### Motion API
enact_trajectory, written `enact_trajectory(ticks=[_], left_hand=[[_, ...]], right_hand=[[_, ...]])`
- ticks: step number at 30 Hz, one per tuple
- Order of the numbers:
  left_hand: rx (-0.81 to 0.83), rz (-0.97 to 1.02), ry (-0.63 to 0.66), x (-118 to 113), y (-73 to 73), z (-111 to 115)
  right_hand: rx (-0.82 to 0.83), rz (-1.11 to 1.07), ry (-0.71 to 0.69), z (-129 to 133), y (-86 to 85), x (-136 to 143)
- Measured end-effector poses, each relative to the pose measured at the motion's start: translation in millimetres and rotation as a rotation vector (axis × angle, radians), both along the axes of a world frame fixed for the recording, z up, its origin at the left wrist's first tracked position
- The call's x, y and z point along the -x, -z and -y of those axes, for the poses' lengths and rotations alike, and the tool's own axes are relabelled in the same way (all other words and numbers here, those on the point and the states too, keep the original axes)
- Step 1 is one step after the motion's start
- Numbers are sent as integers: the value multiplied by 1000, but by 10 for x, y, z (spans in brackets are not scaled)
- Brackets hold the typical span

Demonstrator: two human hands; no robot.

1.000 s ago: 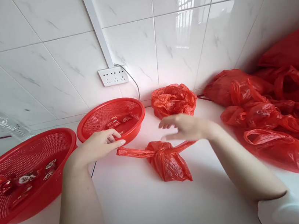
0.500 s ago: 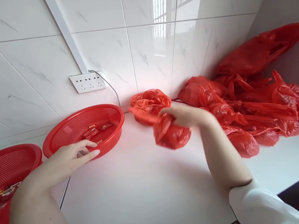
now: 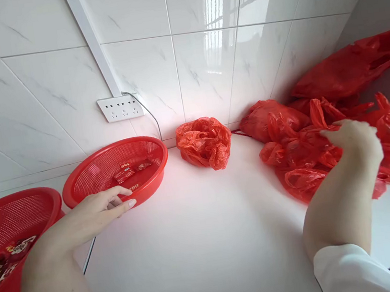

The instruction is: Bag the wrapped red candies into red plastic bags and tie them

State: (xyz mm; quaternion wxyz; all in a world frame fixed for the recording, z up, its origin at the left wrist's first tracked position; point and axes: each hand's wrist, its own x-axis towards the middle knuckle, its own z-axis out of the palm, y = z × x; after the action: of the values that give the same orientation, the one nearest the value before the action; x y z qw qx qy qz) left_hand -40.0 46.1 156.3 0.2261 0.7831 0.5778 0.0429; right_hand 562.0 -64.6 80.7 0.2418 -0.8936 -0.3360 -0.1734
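My left hand (image 3: 104, 209) rests by the front rim of a red perforated plastic basket (image 3: 164, 169), its fingers loosely apart and holding nothing. A few small red packets (image 3: 124, 175) lie inside that basket. On the right, my right hand (image 3: 355, 138) is over a heap of filled red plastic bags (image 3: 320, 147). Its thumb and fingers close on the top of a red plastic bag (image 3: 300, 148) lying on the heap; part of the grip is hidden behind the hand. Between my hands, a crumpled red bag (image 3: 205, 144) stands against the wall.
A second red basket (image 3: 14, 205) at the left edge holds dark red printed packets (image 3: 6, 262). A socket strip (image 3: 122, 109) with a cable is fixed to the tiled wall. A larger red bag (image 3: 354, 65) lies at the back right of the white tabletop (image 3: 202, 246).
My right hand has carried the red plastic bag from the middle of the table rightward onto the heap. My left hand has stayed by the basket rim. The view has shifted slightly.
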Motion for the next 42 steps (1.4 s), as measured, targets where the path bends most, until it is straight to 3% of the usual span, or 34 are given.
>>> enact_trajectory(ticks=[2, 3, 6, 7, 9, 10, 13, 20, 24, 26, 31, 38, 42], left_hand=[[-7, 10, -3, 10, -6, -3], [-4, 10, -4, 8, -8, -1], [34, 0, 1, -19, -10, 18], [51, -4, 6, -29, -10, 27], [66, -6, 19, -44, -9, 49], [66, -7, 27, -49, -9, 59], [57, -15, 47, -63, -14, 88], [82, -41, 23, -123, -5, 78], [107, -39, 30, -123, 35, 57], [104, -39, 32, -122, 51, 55], [79, -36, 54, -170, 77, 73], [63, -2, 94, -292, 83, 130], [32, 38, 124, -371, 154, 131]], right_hand=[[-86, -52, 104, -168, -145, 253], [-182, -39, -8, -274, -224, 450], [-395, -110, -634, -661, -345, 1210], [-369, -158, -848, -799, -326, 1471], [-234, -158, -1063, -1054, -214, 1913], [-67, -113, -1146, -1162, -136, 2071], [178, -56, -1128, -1376, 85, 2257], [176, -72, -964, -1472, 275, 2021], [221, -94, -963, -1527, 325, 2041], [84, -95, -1009, -1536, 302, 2060], [-494, -158, -1107, -1520, 208, 2040], [-718, -386, -1106, -1594, 253, 2091], [-781, -290, -942, -1559, 257, 2216]])
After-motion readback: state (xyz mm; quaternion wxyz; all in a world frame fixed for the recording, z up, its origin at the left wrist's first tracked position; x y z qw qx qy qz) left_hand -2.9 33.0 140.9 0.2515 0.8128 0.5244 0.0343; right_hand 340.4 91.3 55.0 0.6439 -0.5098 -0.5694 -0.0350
